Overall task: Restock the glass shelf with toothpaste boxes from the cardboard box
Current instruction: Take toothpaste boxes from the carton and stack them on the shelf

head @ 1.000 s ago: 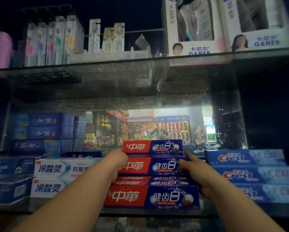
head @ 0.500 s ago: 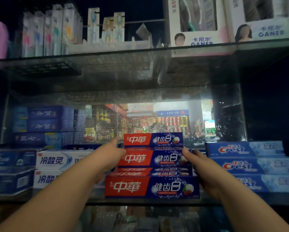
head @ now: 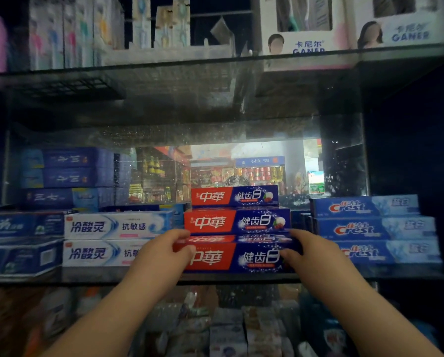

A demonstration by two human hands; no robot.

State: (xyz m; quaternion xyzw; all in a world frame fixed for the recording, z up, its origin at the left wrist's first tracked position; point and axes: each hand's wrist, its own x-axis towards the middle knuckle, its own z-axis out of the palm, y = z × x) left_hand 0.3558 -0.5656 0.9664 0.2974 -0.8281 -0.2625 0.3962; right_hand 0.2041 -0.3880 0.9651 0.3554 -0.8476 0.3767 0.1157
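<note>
Toothpaste box (head: 257, 258), seemingly gripped, left hand (head: 161, 251), right hand (head: 311, 249)

Both hands have dropped from the ends of the second box (head: 237, 221) in the red-and-blue stack, so that the left hand (head: 161, 253) and the right hand (head: 311, 251) now grip the ends of the bottom toothpaste box (head: 241, 258) at the glass shelf's (head: 87, 275) front edge.
</note>
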